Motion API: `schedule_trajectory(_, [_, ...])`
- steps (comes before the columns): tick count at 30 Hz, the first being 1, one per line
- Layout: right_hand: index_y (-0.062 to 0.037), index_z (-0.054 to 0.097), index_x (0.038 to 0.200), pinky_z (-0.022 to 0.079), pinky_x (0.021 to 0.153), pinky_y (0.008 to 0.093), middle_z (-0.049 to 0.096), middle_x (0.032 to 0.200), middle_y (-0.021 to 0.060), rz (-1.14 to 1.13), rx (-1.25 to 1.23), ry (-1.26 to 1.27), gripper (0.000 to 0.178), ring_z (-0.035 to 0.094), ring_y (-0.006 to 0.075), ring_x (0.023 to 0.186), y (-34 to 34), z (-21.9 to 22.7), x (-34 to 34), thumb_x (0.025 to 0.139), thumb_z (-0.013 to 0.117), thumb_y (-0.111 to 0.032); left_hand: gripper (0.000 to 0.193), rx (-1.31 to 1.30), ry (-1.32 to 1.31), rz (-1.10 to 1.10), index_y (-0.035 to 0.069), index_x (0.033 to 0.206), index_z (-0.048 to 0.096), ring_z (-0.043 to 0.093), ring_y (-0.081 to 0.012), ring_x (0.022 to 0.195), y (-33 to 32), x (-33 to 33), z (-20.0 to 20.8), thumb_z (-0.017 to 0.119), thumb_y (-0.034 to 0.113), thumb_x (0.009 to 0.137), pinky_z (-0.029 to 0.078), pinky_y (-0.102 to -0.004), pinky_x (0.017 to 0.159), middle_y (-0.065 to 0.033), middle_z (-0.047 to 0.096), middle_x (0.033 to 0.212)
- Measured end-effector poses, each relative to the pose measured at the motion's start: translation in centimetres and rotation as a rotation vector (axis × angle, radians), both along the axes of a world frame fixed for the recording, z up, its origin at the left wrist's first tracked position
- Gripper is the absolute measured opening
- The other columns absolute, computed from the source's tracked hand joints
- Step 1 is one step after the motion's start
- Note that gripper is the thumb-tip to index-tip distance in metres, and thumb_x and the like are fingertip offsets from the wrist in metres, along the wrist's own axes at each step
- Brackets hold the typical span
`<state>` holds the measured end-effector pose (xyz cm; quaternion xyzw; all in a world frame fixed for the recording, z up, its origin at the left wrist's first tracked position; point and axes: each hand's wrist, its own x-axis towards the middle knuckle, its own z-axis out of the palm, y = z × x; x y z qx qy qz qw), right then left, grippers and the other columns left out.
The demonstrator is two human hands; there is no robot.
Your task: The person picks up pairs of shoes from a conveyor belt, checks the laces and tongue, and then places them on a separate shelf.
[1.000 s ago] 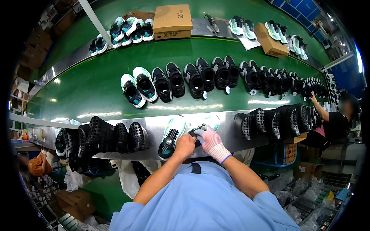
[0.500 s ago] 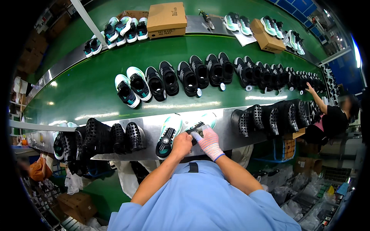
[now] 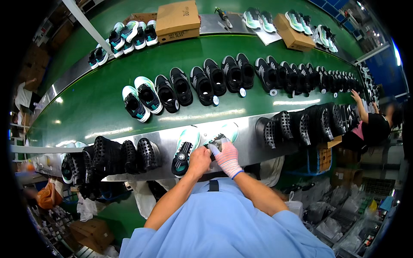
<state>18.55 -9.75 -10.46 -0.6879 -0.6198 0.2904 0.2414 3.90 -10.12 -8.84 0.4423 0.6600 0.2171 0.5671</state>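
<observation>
Two mint-and-white sneakers stand side by side on the metal ledge before me, toes pointing away. On the left sneaker [image 3: 184,150] lies a round tag, and neither hand touches that shoe. My bare left hand [image 3: 199,161] is closed at the heel side of the right sneaker [image 3: 230,130]. Against the same shoe's dark opening, my right hand [image 3: 226,159], in a striped knit glove, has its thumb and fingers bent. Both hands cover most of the shoe's rear, and the exact spot they grip is hidden.
Black shoes [image 3: 107,157] crowd the ledge at left, and more black shoes [image 3: 301,127] at right. Pairs of dark sneakers [image 3: 206,84] line the green belt [image 3: 103,103]. Across it are a cardboard box [image 3: 177,21] and light sneakers. A co-worker [image 3: 374,129] reaches in at far right.
My gloved fingers have drawn back slightly toward me on the right sneaker, showing more of its upper. The whole view has shifted a little. The co-worker's arm has moved.
</observation>
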Motion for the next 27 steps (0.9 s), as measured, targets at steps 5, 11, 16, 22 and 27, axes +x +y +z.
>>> schedule_trajectory(5, [-0.006,0.07,0.115,0.054,0.094,0.0464,0.067,0.122,0.0202,0.298,-0.157,0.055,0.035,0.065,0.0399,0.111,2.0,4.3,2.3,0.092,0.074,-0.032,0.028,-0.014,-0.019,0.031,0.0,0.082,0.062,0.054,-0.0168,0.042,-0.2,-0.3,0.5,0.059,0.018,0.103,0.043,-0.0351,0.04,-0.0081,0.061,0.064])
schedule_trajectory(11, [-0.0052,0.068,0.113,0.056,0.09,0.0465,0.069,0.11,0.0192,0.196,0.031,0.055,0.031,0.067,0.0401,0.104,0.7,0.8,1.6,0.093,0.073,-0.029,0.03,0.006,-0.001,-0.032,-0.001,0.081,0.062,0.061,-0.0232,0.045,0.2,-0.1,0.9,0.058,0.019,0.103,0.05,-0.0417,0.048,-0.0129,0.065,0.065])
schedule_trajectory(16, [-0.0059,0.068,0.115,0.054,0.092,0.0486,0.067,0.113,0.0215,0.119,-0.025,0.02,0.037,0.065,0.0416,0.108,0.6,2.1,0.9,0.09,0.076,-0.032,0.028,-0.015,-0.035,0.026,0.0,0.082,0.062,0.055,-0.0168,0.041,0.0,-0.1,0.7,0.059,0.018,0.103,0.043,-0.0355,0.039,-0.0079,0.062,0.064])
schedule_trajectory(22, [-0.0069,0.069,0.115,0.054,0.098,0.0484,0.064,0.114,0.0233,0.589,-0.141,-0.035,0.035,0.064,0.0431,0.109,4.8,5.7,2.7,0.084,0.077,-0.022,0.029,-0.016,0.018,0.008,0.0,0.083,0.062,0.057,-0.0176,0.042,-0.1,0.1,0.1,0.06,0.019,0.104,0.044,-0.035,0.04,-0.0082,0.063,0.063])
schedule_trajectory(27, [-0.001,0.07,0.103,0.056,0.089,0.0452,0.068,0.103,0.0249,0.747,-0.344,-0.057,0.032,0.067,0.0423,0.098,8.4,5.5,2.6,0.077,0.077,-0.02,0.03,0.009,0.061,-0.001,-0.001,0.084,0.063,0.062,-0.0232,0.046,0.0,0.3,0.1,0.061,0.021,0.103,0.049,-0.04,0.048,-0.0123,0.064,0.063])
